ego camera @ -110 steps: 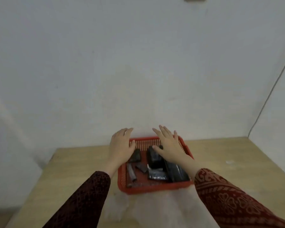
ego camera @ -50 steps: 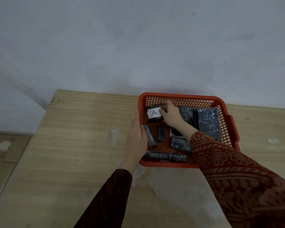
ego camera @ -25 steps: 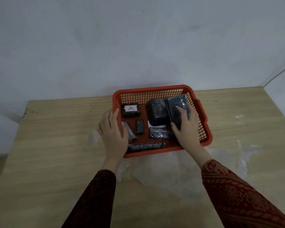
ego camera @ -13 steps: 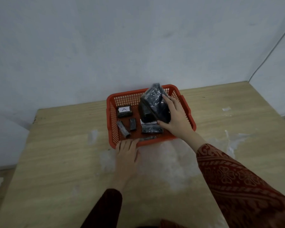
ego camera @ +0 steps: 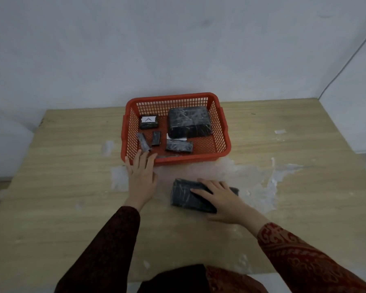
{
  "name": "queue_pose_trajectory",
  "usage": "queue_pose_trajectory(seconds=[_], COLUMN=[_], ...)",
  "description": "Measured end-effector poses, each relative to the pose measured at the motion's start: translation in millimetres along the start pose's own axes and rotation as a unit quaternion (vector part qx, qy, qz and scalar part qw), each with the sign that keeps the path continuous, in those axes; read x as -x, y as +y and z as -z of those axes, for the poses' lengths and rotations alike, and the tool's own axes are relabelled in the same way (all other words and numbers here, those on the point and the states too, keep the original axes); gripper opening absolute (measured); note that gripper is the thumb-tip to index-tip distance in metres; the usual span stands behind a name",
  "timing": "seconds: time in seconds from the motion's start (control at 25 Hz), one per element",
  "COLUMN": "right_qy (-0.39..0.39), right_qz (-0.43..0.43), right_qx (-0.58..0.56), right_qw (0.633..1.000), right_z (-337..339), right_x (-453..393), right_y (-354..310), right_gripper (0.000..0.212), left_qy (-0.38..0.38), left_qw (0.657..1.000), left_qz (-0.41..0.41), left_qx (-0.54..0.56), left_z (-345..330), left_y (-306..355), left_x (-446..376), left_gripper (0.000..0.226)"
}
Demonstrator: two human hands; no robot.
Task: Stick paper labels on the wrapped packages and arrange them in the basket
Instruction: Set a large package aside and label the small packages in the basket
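Observation:
A red mesh basket (ego camera: pixel 219 123) stands at the back of the wooden table. Inside lie a large black wrapped package (ego camera: pixel 188 122), a small one with a white paper label marked A (ego camera: pixel 148 121), and several smaller dark wrapped pieces (ego camera: pixel 179 145). A white slip of paper (ego camera: pixel 176 138) peeks from under the large package. In front of the basket, a flat black wrapped package (ego camera: pixel 185 196) lies on the table with my right hand (ego camera: pixel 222 197) pressed on top of it. My left hand (ego camera: pixel 142 172) rests flat, fingers spread, at the basket's near left corner.
The wooden table (ego camera: pixel 72 176) has white worn patches (ego camera: pixel 260 182) around the middle and right. A pale wall rises right behind the basket, with a thin cable (ego camera: pixel 347 66) running down at the right. Table edges fall away at left and front.
My right hand lifted the flat black package out of the basket and brought it down onto the table in front. My left hand stayed by the basket's near left corner.

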State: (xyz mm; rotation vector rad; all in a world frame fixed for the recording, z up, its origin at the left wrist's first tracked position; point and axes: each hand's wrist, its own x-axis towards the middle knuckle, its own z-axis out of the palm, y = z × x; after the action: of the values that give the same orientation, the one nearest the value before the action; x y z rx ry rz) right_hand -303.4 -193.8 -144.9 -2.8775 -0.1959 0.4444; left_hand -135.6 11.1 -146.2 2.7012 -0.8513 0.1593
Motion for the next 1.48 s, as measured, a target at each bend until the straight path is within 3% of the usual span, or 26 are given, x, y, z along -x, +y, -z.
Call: queue_pose_trajectory(seconds=[0.08, 0.2, 0.4, 0.48, 0.68, 0.84, 0.96, 1.08, 1.2, 1.32, 1.4, 1.48], right_qy=[-0.031, -0.014, 0.213, 0.243, 0.146, 0.115, 0.045, 0.032, 0.135, 0.227, 0.243, 0.236], right_qz=[-0.001, 0.011, 0.038, 0.005, -0.050, -0.027, -0.039, -0.055, -0.078, -0.158, -0.207, -0.218], right_qx=[-0.013, -0.054, -0.164, -0.183, -0.172, -0.116, -0.018, 0.024, -0.099, -0.253, -0.298, -0.301], right_qw=[0.999, 0.998, 0.963, 0.953, 0.973, 0.986, 0.998, 0.998, 0.983, 0.927, 0.900, 0.898], right_z=[-10, -3, 53, 75, 92, 88, 80, 77, 80, 82, 79, 78], right_x=[0, -5, -57, -95, -181, -230, -256, -271, -278, -283, -288, -292], right_y=[-2, -6, -17, -16, 2, -11, -20, -18, -15, -18, -21, -23], right_gripper=[0.081, 0.068, 0.027, 0.020, 0.021, 0.033, 0.052, 0.046, 0.026, 0.018, 0.018, 0.020], left_qy=[-0.002, -0.003, -0.017, -0.022, -0.020, 0.089, 0.092, 0.045, 0.037, 0.054, 0.058, 0.060], left_qw=[1.000, 1.000, 0.998, 0.997, 0.989, 0.979, 0.972, 0.964, 0.950, 0.943, 0.941, 0.939], left_qz=[0.009, 0.022, 0.017, 0.011, 0.001, 0.055, 0.117, 0.145, 0.158, 0.157, 0.157, 0.156], left_qx=[0.003, 0.012, 0.056, 0.076, 0.147, 0.177, 0.182, 0.217, 0.268, 0.287, 0.295, 0.299], left_z=[-2, -2, 0, 1, 10, 19, 21, 13, 4, 0, -1, -1], left_y=[1, -2, -10, -14, -23, -40, -52, -59, -64, -67, -68, -69], left_x=[0, -3, -9, -7, -18, -44, -72, -91, -90, -88, -88, -89], left_gripper=[0.055, 0.052, 0.048, 0.047, 0.037, 0.028, 0.043, 0.062, 0.070, 0.069, 0.068, 0.067])
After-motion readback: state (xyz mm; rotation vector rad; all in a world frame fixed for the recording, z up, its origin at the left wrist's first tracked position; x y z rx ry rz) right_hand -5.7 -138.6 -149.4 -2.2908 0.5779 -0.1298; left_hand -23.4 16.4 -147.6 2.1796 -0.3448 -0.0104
